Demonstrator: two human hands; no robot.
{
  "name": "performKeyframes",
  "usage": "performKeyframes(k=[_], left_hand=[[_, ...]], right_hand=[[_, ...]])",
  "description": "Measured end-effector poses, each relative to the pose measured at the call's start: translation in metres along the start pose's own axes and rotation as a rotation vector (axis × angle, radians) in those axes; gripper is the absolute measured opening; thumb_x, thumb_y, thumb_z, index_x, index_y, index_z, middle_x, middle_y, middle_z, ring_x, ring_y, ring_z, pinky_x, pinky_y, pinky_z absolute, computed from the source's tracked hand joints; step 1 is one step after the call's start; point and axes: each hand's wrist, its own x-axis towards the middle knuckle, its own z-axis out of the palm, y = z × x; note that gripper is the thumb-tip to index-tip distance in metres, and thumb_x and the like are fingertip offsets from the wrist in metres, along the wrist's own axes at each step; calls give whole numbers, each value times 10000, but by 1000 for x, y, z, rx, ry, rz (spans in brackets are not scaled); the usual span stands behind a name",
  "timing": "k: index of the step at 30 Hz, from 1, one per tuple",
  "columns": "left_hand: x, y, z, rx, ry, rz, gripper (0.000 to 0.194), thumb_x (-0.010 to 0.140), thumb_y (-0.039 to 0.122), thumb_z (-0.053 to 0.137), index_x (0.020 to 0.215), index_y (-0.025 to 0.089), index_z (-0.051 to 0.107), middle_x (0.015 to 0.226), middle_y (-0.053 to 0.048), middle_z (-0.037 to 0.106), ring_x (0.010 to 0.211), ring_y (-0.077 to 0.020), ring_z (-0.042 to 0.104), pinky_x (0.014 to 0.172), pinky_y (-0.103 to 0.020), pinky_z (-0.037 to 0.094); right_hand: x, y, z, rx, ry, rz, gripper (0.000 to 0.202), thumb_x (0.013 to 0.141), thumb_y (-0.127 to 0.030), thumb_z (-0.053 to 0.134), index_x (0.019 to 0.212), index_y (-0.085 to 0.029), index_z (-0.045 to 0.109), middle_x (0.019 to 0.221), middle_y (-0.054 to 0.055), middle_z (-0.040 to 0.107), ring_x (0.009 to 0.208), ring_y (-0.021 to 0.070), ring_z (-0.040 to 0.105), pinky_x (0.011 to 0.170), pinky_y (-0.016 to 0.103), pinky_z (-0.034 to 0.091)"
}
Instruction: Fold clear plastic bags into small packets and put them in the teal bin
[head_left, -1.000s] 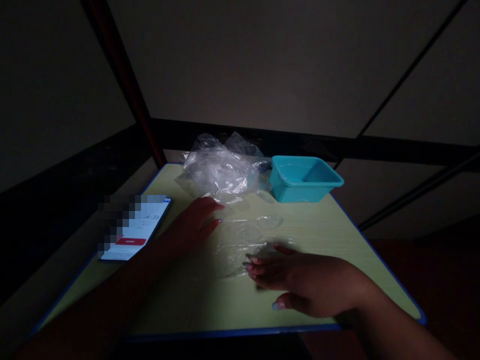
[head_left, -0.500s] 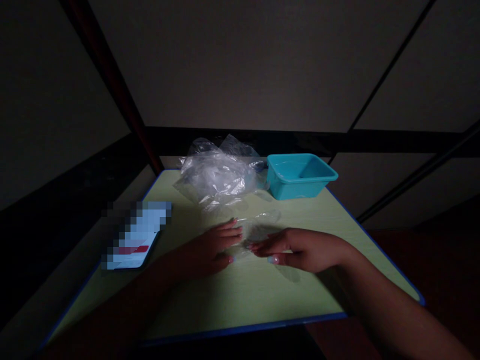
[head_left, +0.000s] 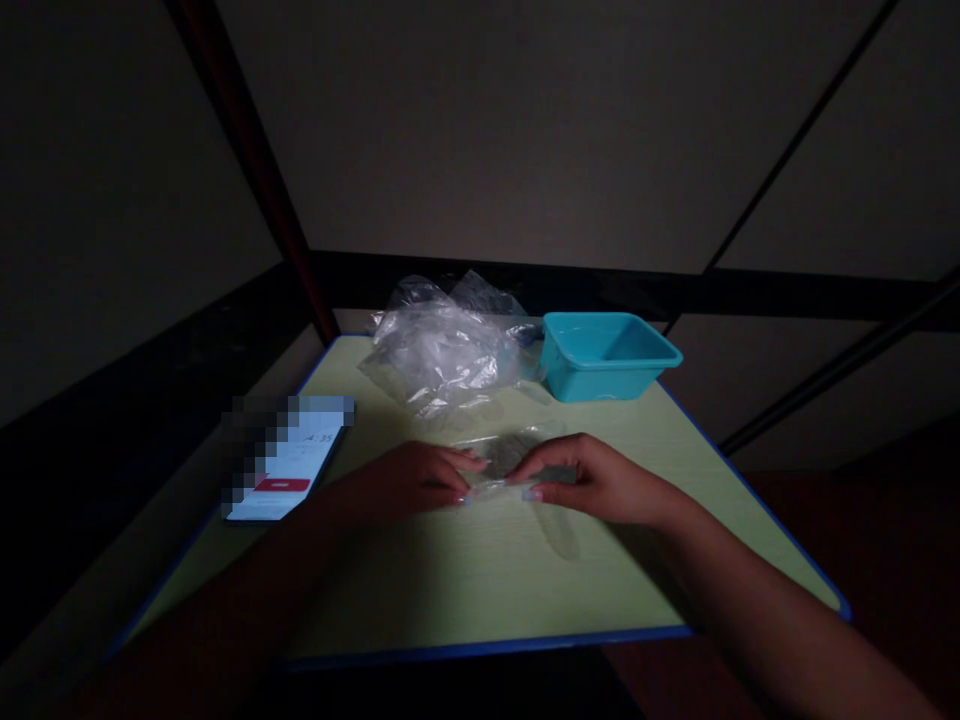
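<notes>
A thin clear plastic glove (head_left: 556, 530) lies on the table in front of me, with one rounded finger shape showing towards my right side. My left hand (head_left: 420, 482) is at the near left of its film, thumb and fingertips brought together at the edge. From the other side, my right hand (head_left: 600, 482) has its index finger and thumb on the same edge, curved in a loose pinch. Between the two hands a bright crease runs along the film. Dim light hides exactly how much plastic is between the fingers.
A heap of crumpled clear plastic (head_left: 450, 350) sits at the back of the pale green table (head_left: 480, 600). Beside it stands a turquoise basin (head_left: 607, 383). A lit phone (head_left: 292, 470) rests at the left edge, and a panelled wall (head_left: 487, 150) rises behind.
My hands have gone from lying flat over the film to bringing thumbs and fingertips together at its near edge. The view has shifted slightly.
</notes>
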Motion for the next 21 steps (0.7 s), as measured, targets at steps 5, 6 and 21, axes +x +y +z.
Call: performKeyframes(k=[5, 6, 21], left_hand=[[2, 9, 0, -61, 141, 32, 223, 888, 338, 570, 903, 192, 739, 1080, -54, 715, 988, -186, 662, 898, -289, 472], [2, 12, -2, -44, 164, 21, 229, 888, 336, 557, 865, 187, 729, 1008, -47, 718, 931, -180, 662, 858, -282, 477], [4, 8, -10, 19, 370, -373, 216, 751, 359, 576, 790, 169, 669, 728, -16, 666, 700, -175, 608, 621, -252, 422]], right_hand=[[3, 1, 8, -36, 110, 80, 264, 790, -270, 711, 1021, -162, 643, 900, 50, 697, 843, 188, 641, 767, 315, 492], [4, 2, 8, -54, 110, 121, 220, 802, -269, 691, 991, -163, 657, 882, 51, 700, 821, 189, 639, 758, 318, 488], [15, 37, 11, -31, 257, 293, 289, 812, -420, 552, 684, -164, 595, 602, 8, 543, 568, 130, 445, 535, 259, 349]])
